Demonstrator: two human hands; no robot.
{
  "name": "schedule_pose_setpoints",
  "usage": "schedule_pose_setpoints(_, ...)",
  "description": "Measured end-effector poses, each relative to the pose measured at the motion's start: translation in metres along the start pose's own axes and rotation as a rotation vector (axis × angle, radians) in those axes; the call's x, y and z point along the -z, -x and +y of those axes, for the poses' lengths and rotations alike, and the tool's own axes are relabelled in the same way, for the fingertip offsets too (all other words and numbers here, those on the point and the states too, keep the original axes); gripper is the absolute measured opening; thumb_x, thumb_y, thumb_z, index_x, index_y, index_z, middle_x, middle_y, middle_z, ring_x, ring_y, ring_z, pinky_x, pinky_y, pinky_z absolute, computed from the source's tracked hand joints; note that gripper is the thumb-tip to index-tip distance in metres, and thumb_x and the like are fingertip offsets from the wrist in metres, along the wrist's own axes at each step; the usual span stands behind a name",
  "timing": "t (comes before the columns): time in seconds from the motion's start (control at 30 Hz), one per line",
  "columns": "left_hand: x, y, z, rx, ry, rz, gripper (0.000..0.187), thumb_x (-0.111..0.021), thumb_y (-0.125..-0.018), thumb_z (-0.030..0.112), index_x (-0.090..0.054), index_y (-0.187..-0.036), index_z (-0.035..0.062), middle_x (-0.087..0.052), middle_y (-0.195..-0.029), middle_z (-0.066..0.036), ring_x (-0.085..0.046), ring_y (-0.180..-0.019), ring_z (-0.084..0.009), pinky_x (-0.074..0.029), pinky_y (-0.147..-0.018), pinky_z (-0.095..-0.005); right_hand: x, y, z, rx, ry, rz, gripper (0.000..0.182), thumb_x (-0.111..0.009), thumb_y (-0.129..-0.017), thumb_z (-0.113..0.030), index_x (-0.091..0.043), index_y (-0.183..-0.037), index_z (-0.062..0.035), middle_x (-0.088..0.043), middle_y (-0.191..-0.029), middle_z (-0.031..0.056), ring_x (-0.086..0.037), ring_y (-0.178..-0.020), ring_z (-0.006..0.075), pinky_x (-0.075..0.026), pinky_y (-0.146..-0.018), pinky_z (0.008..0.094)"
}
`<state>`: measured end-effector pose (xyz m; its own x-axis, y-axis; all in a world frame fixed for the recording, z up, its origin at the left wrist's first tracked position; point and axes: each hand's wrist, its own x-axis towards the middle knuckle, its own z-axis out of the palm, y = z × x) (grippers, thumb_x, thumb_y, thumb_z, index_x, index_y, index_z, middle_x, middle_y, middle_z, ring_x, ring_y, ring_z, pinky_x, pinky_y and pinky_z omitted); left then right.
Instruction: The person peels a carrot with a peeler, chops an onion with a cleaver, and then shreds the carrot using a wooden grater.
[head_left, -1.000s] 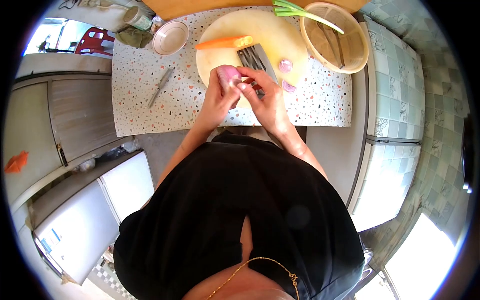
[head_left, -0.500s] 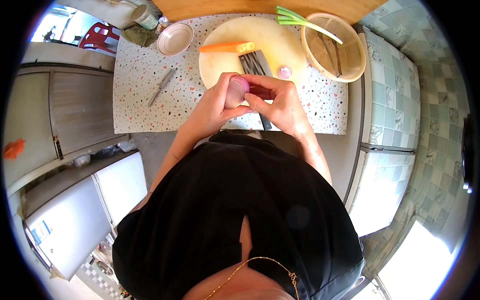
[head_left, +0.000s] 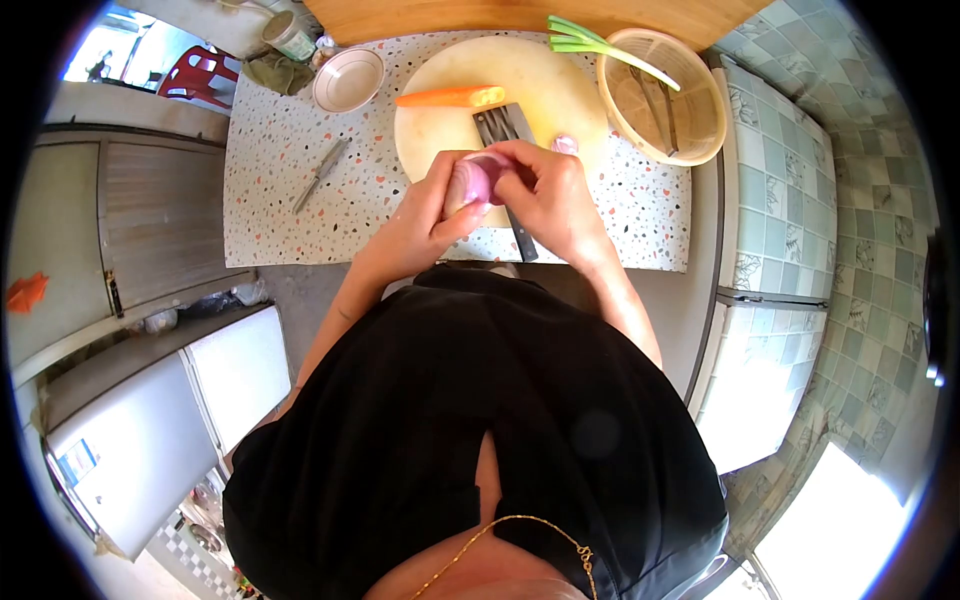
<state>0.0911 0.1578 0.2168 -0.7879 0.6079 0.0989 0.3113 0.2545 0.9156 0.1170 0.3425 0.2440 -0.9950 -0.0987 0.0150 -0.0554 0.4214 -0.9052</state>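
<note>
A purple-red onion (head_left: pixel 464 188) is in my left hand (head_left: pixel 424 212), whose fingers wrap round it above the near part of the round cutting board (head_left: pixel 440 68). My right hand (head_left: pixel 556 196) pinches a loose purple flap of onion skin (head_left: pixel 489 172) at the onion's right side. Beneath both hands a cleaver (head_left: pixel 503 122) lies across the board, its dark handle reaching the table's front edge. An orange carrot (head_left: pixel 445 97) with a cut end lies beyond the blade. To the right sits a small onion piece (head_left: pixel 565 145), partly hidden by my right hand.
A tan basket (head_left: pixel 718 120) at the back right holds chopsticks-like sticks, with a green onion (head_left: pixel 610 47) across its rim. On the speckled table (head_left: pixel 270 190) to the left are a small knife (head_left: pixel 320 176) and a bowl (head_left: pixel 348 80). A cup (head_left: pixel 288 38) stands behind.
My right fingers have pulled skin away from the onion, so a flap now stands out. The onion has turned slightly in my left hand.
</note>
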Motion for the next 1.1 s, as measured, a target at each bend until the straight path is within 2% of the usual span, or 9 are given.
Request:
schedule_pose_setpoints(0.1, -0.005, 0.003, 0.006, 0.087, 0.368, 0.053, 0.039, -0.046, -0.099, 0.033, -0.043, -0.124, 0.0026, -0.061, -0.091, -0.012, -0.058, -0.074, -0.0201, -0.048, -0.068, -0.0317, 0.002, -0.004, 0.015, -0.143, -0.521, -0.029, 0.024, -0.050, -0.088, 0.002, -0.060, -0.108, 0.0073, -0.067, -0.086, 0.0130, -0.067, -0.074, 0.0149, -0.055, -0.067, 0.0265)
schedule_pose_setpoints(0.17, -0.001, 0.002, 0.001, 0.199, 0.626, -0.011, 0.044, -0.029, -0.104, 0.040, -0.045, -0.124, 0.0035, -0.058, -0.088, -0.007, -0.050, -0.068, -0.0107, -0.042, -0.060, -0.0250, 0.000, -0.006, 0.022, -0.143, -0.557, -0.014, 0.026, -0.049, -0.087, 0.003, -0.059, -0.110, 0.0061, -0.067, -0.087, 0.0126, -0.066, -0.072, 0.0149, -0.055, -0.066, 0.0265)
schedule_pose_setpoints(0.27, -0.013, 0.001, -0.019, 0.221, 0.720, 0.104, 0.048, -0.024, -0.104, 0.040, -0.046, -0.124, 0.0035, -0.058, -0.087, -0.007, -0.046, -0.064, -0.0088, -0.037, -0.056, -0.0227, -0.007, -0.001, 0.028, -0.129, -0.595, 0.046, 0.028, -0.047, -0.087, 0.005, -0.056, -0.113, 0.0042, -0.065, -0.085, 0.0115, -0.065, -0.071, 0.0145, -0.055, -0.065, 0.0264)
schedule_pose_setpoints(0.47, -0.024, -0.008, -0.021, 0.372, 0.703, 0.376, 0.053, -0.022, -0.103, 0.045, -0.050, -0.117, 0.0017, -0.059, -0.092, -0.009, -0.054, -0.073, -0.0162, -0.044, -0.067, -0.0292, -0.010, 0.013, 0.030, -0.105, -0.582, 0.020, 0.019, -0.049, -0.087, 0.005, -0.053, -0.106, 0.0004, -0.061, -0.087, 0.0073, -0.063, -0.075, 0.0139, -0.050, -0.064, 0.0251)
schedule_pose_setpoints(0.7, -0.029, -0.020, -0.033, 0.344, 0.797, 0.268, 0.051, -0.030, -0.102, 0.047, -0.050, -0.116, 0.0014, -0.059, -0.095, -0.010, -0.058, -0.084, -0.0172, -0.048, -0.069, -0.0293, -0.026, 0.020, 0.030, -0.037, -0.570, -0.035, 0.020, -0.068, -0.085, -0.004, -0.057, -0.101, 0.0003, -0.062, -0.089, 0.0044, -0.059, -0.076, 0.0094, -0.049, -0.066, 0.0254)
schedule_pose_setpoints(0.77, -0.045, -0.023, -0.055, 0.293, 0.598, 0.471, 0.047, -0.035, -0.102, 0.045, -0.050, -0.115, 0.0019, -0.059, -0.093, -0.010, -0.057, -0.075, -0.0158, -0.046, -0.063, -0.0279, -0.034, 0.027, 0.039, -0.143, -0.597, -0.149, 0.022, -0.069, -0.085, -0.006, -0.057, -0.102, 0.0008, -0.062, -0.089, 0.0044, -0.058, -0.075, 0.0090, -0.049, -0.064, 0.0253)
schedule_pose_setpoints(0.87, -0.044, -0.027, -0.073, 0.444, 0.810, 0.296, 0.044, -0.038, -0.102, 0.044, -0.049, -0.113, 0.0030, -0.058, -0.089, -0.009, -0.054, -0.070, -0.0143, -0.044, -0.060, -0.0272, -0.040, 0.039, 0.056, -0.241, -0.600, -0.272, 0.018, -0.067, -0.086, -0.007, -0.058, -0.099, 0.0011, -0.063, -0.087, 0.0045, -0.059, -0.073, 0.0088, -0.049, -0.062, 0.0245)
schedule_pose_setpoints(0.93, -0.050, -0.029, -0.072, 0.433, 0.772, 0.339, 0.042, -0.039, -0.102, 0.044, -0.050, -0.111, 0.0044, -0.057, -0.085, -0.007, -0.051, -0.070, -0.0136, -0.042, -0.060, -0.0274, -0.036, 0.046, 0.077, -0.383, -0.787, -0.180, 0.014, -0.064, -0.088, -0.009, -0.059, -0.096, 0.0005, -0.064, -0.084, 0.0051, -0.062, -0.074, 0.0101, -0.051, -0.063, 0.0245)
schedule_pose_setpoints(1.1, -0.042, -0.020, -0.114, 0.459, 0.975, 0.336, 0.032, -0.046, -0.100, 0.034, -0.049, -0.116, 0.0056, -0.058, -0.097, -0.009, -0.056, -0.079, -0.0174, -0.044, -0.070, -0.0315, 0.017, 0.065, 0.215, -0.583, -0.228, 0.478, 0.017, -0.062, -0.088, -0.014, -0.059, -0.095, 0.0004, -0.066, -0.081, 0.0104, -0.065, -0.076, 0.0163, -0.051, -0.063, 0.0276)
